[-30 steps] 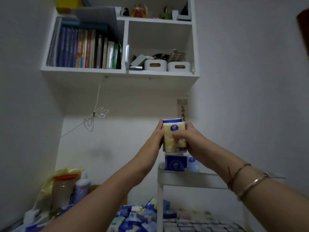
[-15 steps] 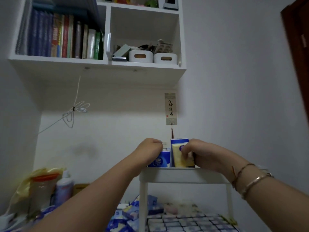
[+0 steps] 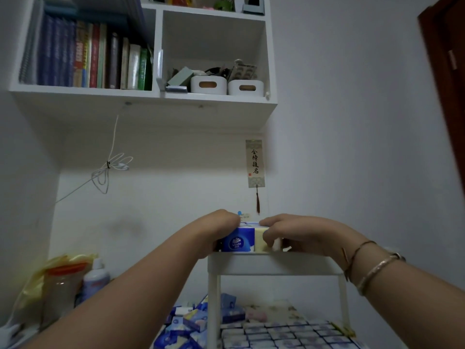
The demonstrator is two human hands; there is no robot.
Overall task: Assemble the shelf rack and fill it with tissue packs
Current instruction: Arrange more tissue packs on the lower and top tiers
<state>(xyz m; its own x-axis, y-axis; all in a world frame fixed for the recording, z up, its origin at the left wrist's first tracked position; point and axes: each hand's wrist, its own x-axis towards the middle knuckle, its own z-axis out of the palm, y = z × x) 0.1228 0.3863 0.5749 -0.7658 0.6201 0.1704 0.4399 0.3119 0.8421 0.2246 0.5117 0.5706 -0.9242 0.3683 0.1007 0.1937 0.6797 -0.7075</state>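
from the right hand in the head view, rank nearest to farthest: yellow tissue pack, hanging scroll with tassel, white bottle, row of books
1. yellow tissue pack: under the right hand, fingers curled on it, on the rack's top tray.
2. hanging scroll: on the wall just above the hand.
3. white bottle: low at far left, beside the yellow bag.
4. row of books: wall shelf, upper left.

Both forearms bare, no sleeves; left hand (image 3: 221,224) unadorned, right hand (image 3: 284,229) side wrist carries thin red string (image 3: 345,260), slim gold-tone bangle (image 3: 362,248) and wider textured gold-tone bracelet (image 3: 377,270).
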